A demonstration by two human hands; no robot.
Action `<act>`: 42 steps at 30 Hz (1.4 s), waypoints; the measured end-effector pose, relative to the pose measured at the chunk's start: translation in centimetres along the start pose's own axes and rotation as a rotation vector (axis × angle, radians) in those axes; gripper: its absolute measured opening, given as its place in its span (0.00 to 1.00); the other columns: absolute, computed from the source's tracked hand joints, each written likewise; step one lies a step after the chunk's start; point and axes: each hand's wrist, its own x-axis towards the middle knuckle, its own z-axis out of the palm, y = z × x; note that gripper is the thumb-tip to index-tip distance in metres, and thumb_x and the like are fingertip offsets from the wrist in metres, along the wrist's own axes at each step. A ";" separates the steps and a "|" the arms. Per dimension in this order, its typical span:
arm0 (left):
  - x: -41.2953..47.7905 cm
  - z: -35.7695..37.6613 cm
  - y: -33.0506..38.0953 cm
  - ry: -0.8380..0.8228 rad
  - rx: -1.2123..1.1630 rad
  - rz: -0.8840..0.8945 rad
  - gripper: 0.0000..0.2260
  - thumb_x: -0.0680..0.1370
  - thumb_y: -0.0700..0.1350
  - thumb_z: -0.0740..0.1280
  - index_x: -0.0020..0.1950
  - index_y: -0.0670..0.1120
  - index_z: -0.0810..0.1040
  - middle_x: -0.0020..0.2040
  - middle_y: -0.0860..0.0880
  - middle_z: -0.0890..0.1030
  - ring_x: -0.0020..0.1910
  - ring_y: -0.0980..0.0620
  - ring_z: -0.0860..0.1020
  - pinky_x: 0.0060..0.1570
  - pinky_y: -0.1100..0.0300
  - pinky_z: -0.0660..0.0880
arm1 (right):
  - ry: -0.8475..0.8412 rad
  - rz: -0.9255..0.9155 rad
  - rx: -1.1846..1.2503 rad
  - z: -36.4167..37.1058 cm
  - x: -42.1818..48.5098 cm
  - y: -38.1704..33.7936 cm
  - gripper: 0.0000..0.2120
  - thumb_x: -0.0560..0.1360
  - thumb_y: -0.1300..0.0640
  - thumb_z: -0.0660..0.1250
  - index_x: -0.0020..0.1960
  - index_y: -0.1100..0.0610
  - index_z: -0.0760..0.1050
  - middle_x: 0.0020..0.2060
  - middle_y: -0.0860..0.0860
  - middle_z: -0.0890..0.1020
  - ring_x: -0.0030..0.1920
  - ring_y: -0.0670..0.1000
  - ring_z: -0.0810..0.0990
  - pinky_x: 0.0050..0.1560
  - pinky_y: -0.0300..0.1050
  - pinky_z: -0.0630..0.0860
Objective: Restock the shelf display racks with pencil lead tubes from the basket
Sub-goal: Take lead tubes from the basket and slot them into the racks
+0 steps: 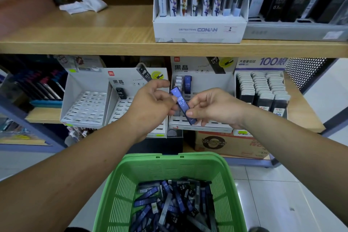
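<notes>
At centre frame, the left grip (152, 103) and right grip (212, 108) both pinch one blue HB 0.7 lead tube (181, 104), held tilted before the white display rack (205, 81) at 12 o'clock. At 6 o'clock, a green basket (169, 157) holds a heap of loose tubes (175, 203).

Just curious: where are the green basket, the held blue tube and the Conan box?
green basket (199, 156): head view, rim.
blue tube (181, 102): head view, printed label.
Conan box (197, 30): head view, front panel.
</notes>
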 end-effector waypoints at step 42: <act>-8.5 -2.4 -10.6 -0.329 0.766 -0.169 0.06 0.80 0.41 0.71 0.53 0.40 0.85 0.39 0.53 0.81 0.37 0.58 0.76 0.35 0.72 0.69 | 0.116 -0.222 -0.556 8.9 -8.4 6.8 0.23 0.77 0.43 0.71 0.30 0.56 0.71 0.24 0.48 0.72 0.26 0.45 0.70 0.32 0.45 0.69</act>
